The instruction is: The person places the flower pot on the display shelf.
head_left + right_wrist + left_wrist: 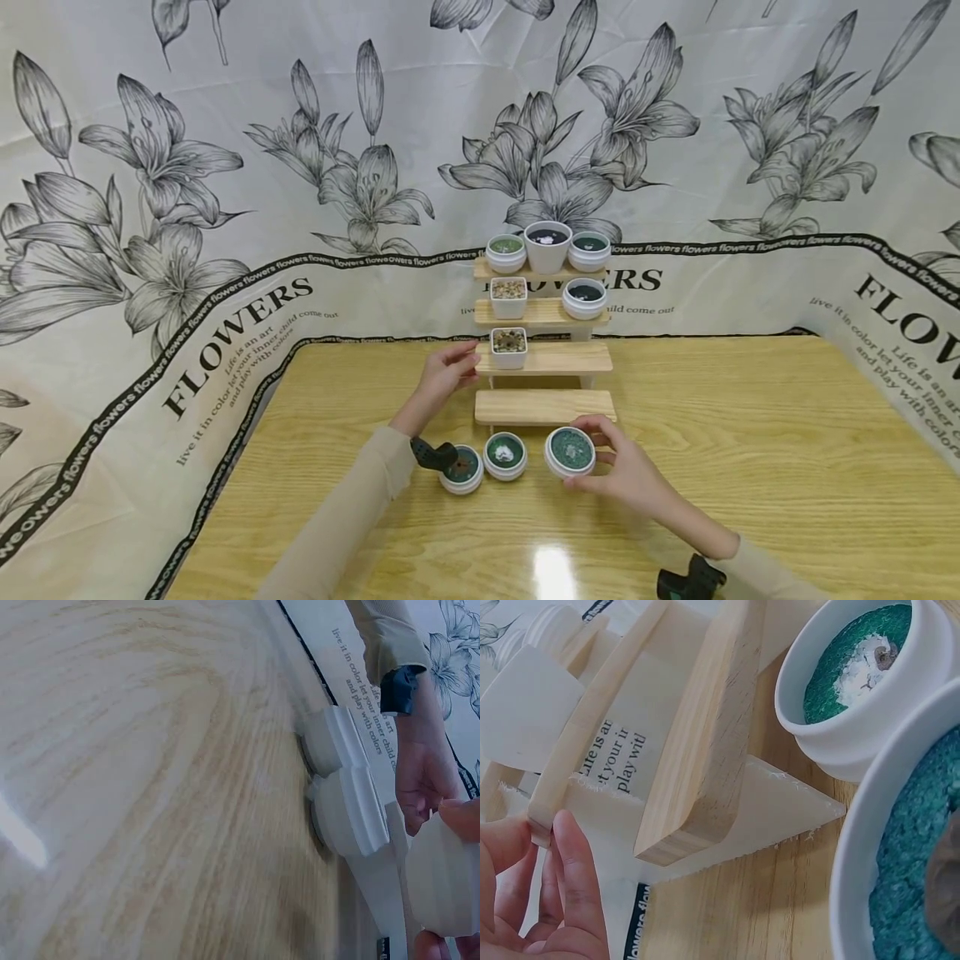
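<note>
My right hand (pixel 626 475) grips a round white pot (pixel 572 450) with green filling, thumb and fingers on its sides. In the right wrist view this pot (pixel 441 881) appears at the right edge, held above the table. At the left end of a wooden tiered stand (pixel 573 358), my left hand (pixel 447 372) pinches the tip of the second board from the bottom. The left wrist view shows thumb and fingertips of that hand (pixel 544 892) on the board's corner. A square white pot (pixel 509 350) with pebbly filling sits on the same board, near those fingers.
Two round pots, one with a white patch (pixel 505 457) and one with a brown piece (pixel 461 471), stand before the bottom board (pixel 543 407). Several white pots, including a tall one (pixel 547 248), occupy the upper boards. A flower-printed cloth (pixel 375 292) hangs behind the table (pixel 750 433).
</note>
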A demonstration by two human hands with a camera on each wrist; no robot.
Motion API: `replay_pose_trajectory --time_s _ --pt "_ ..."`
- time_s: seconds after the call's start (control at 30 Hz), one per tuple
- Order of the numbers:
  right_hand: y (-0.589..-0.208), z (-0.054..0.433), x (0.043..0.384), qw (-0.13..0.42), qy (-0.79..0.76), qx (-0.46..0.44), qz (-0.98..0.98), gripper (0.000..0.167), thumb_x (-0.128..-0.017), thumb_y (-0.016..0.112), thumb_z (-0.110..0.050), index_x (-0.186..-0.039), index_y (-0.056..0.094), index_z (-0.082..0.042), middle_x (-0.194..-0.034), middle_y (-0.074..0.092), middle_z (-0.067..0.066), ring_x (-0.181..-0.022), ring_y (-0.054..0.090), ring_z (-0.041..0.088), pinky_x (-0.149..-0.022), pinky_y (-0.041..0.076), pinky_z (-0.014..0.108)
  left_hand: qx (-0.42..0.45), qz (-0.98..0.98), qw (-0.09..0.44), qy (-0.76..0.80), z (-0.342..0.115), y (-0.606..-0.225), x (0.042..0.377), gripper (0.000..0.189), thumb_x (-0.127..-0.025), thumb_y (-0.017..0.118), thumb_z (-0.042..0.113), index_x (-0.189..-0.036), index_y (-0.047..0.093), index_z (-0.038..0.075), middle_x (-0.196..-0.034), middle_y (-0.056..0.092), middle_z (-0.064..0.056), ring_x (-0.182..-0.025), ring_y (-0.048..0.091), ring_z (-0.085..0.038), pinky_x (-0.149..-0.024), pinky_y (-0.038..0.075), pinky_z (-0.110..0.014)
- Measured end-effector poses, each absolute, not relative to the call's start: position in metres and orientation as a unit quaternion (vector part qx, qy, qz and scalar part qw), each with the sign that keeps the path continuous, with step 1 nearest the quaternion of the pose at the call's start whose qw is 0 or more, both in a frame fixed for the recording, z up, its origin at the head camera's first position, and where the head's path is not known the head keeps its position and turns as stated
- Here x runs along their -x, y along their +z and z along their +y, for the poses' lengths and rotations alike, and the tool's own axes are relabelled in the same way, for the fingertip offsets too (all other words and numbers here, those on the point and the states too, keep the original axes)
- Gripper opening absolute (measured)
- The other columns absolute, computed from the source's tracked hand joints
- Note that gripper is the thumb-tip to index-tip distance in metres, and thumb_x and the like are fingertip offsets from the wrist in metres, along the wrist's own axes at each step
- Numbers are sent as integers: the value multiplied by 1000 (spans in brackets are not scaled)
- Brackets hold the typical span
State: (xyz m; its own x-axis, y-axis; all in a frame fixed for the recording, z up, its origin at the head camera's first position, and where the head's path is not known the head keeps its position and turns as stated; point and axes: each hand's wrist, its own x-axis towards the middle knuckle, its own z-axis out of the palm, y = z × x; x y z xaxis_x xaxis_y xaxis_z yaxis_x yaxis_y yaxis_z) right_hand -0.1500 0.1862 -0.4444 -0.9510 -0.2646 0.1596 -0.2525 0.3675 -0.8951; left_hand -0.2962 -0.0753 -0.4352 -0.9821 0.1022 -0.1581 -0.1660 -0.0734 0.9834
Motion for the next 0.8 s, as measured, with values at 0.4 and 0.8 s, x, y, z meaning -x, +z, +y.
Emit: replay_pose_trajectory --time_s 0.4,0.8 --pt "-427 209 167 -31 -493 154 856 68 -65 88 -9 -123 54 -1 -119 58 17 -101 56 15 -83 54 19 21 674 95 733 -76 -434 294 41 -95 59 7 -136 53 1 -95 58 -1 -70 56 -7 -64 56 -15" --pt "-422 223 181 -43 -474 149 867 69 -66 89 -13 -124 55 0 -119 58 19 -105 57 30 -85 52 15 26 673 97 732 -75 -433 292 40 -95 59 6 -135 55 4 -95 57 -1 -71 57 -8 -65 56 -15"
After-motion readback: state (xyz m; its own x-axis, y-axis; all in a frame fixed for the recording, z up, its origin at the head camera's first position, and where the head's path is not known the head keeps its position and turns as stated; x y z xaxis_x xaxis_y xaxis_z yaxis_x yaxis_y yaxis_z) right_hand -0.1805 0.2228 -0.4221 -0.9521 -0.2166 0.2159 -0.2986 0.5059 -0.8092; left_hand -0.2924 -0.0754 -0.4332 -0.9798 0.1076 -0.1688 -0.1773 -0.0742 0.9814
